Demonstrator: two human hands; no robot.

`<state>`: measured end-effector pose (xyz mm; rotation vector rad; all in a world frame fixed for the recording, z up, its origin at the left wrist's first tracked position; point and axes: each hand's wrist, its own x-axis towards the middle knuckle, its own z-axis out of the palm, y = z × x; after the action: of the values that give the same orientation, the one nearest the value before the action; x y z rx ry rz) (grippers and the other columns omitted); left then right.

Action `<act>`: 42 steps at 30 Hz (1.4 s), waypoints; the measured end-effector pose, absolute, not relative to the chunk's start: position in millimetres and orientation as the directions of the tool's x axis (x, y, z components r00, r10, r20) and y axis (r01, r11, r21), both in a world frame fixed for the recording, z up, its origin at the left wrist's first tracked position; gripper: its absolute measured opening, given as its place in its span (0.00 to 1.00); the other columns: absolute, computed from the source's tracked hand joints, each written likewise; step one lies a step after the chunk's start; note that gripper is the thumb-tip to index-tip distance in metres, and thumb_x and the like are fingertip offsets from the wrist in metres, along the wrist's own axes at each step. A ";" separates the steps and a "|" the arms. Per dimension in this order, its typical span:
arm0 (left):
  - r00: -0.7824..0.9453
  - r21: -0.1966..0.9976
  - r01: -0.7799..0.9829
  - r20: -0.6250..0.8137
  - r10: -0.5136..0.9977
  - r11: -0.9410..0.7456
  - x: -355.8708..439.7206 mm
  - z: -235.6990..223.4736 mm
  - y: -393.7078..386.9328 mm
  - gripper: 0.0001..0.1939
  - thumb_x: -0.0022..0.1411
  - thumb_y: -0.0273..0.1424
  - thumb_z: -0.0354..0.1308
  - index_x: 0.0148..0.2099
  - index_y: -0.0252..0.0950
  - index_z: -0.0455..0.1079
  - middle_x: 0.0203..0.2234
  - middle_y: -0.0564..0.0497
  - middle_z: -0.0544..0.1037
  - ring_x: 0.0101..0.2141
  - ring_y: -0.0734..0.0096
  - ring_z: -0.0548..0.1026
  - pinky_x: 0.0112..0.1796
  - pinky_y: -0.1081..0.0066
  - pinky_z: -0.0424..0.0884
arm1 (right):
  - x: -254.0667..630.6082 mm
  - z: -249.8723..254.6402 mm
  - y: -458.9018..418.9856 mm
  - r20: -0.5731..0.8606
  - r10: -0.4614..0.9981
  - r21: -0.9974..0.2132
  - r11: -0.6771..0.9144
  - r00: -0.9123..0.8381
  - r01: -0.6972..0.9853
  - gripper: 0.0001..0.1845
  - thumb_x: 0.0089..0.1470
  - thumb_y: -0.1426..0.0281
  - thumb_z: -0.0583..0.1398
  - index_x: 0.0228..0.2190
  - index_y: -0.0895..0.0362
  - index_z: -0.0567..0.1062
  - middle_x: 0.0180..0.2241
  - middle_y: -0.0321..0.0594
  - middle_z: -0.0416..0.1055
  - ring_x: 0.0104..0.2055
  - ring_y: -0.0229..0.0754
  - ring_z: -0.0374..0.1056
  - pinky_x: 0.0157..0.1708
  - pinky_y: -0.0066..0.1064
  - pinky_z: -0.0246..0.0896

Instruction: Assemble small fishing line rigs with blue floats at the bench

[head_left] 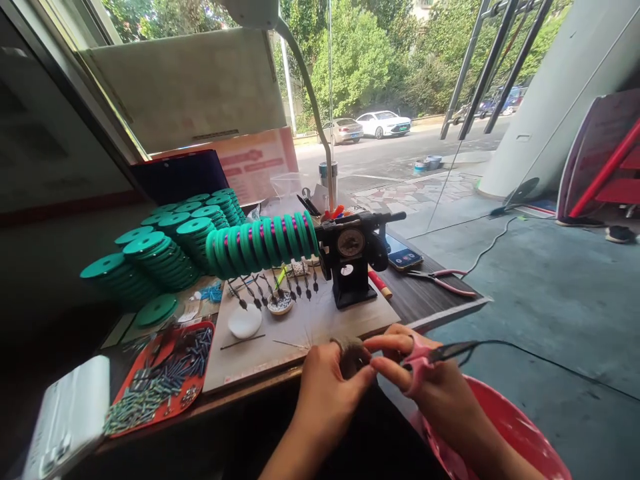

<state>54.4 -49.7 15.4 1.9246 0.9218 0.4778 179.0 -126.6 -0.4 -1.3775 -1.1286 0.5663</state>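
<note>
My left hand [327,383] is closed just past the board's front edge, thumb and forefinger pressed together. A dark greyish-brown rounded thing [350,348] shows at its forefinger; whether this is a finger cover or a held item I cannot make out. My right hand [435,387] carries scissors [423,363] with pink handles, fingers through the loops and dark blades pointing right. Its thumb and forefinger tips meet those of my left hand; anything fine between them is too small to see. Beyond stands a black winder [350,260] with a dial, bearing a row of green foam spools [260,243].
Small dark rigs hang below the spools, near a bowl of beads [280,304] and a white disc [245,323]. Left are stacked green spools [160,257], a red tray [167,410] of metal parts and a white box [75,413]. Pliers [447,280], a phone [400,253] and a red basin [520,427] are right.
</note>
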 end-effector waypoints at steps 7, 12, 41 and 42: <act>0.733 0.862 0.342 0.004 0.680 -0.374 58.3 23.0 -52.2 0.06 0.51 0.27 0.57 0.34 0.34 0.72 0.24 0.51 0.76 0.26 0.68 0.71 0.28 0.73 0.63 | 185.8 -7.9 -130.6 0.231 0.882 -0.964 0.149 0.411 0.221 0.09 0.49 0.64 0.60 0.24 0.55 0.75 0.26 0.36 0.68 0.31 0.41 0.65 0.32 0.29 0.60; 0.787 0.812 0.378 -0.029 0.616 -0.444 71.6 23.2 -57.7 0.07 0.51 0.26 0.56 0.35 0.34 0.72 0.20 0.53 0.72 0.22 0.70 0.67 0.24 0.73 0.61 | 200.4 -19.1 -146.3 0.171 0.883 -0.967 0.065 0.436 0.248 0.11 0.48 0.61 0.60 0.21 0.55 0.74 0.22 0.34 0.64 0.27 0.39 0.63 0.28 0.28 0.60; 0.707 0.922 0.297 -0.036 0.706 -0.250 78.7 -4.8 -53.4 0.08 0.49 0.32 0.57 0.24 0.32 0.72 0.19 0.48 0.76 0.23 0.66 0.73 0.24 0.73 0.67 | 203.8 -33.5 -146.8 -0.017 0.887 -0.999 0.000 0.462 -0.037 0.13 0.48 0.60 0.60 0.22 0.56 0.73 0.24 0.35 0.67 0.27 0.39 0.64 0.28 0.26 0.61; 0.709 0.920 0.304 -0.045 0.703 -0.248 78.6 -5.3 -53.4 0.07 0.49 0.31 0.57 0.23 0.33 0.72 0.18 0.49 0.76 0.22 0.66 0.73 0.23 0.74 0.66 | 203.1 -33.1 -146.1 -0.028 0.885 -0.998 0.002 0.465 -0.062 0.13 0.48 0.60 0.60 0.22 0.56 0.73 0.23 0.35 0.67 0.27 0.39 0.64 0.27 0.26 0.62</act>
<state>78.6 -53.4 -5.3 1.8384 0.7891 0.4631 203.1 -146.1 -33.1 -1.3654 -0.7982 0.8838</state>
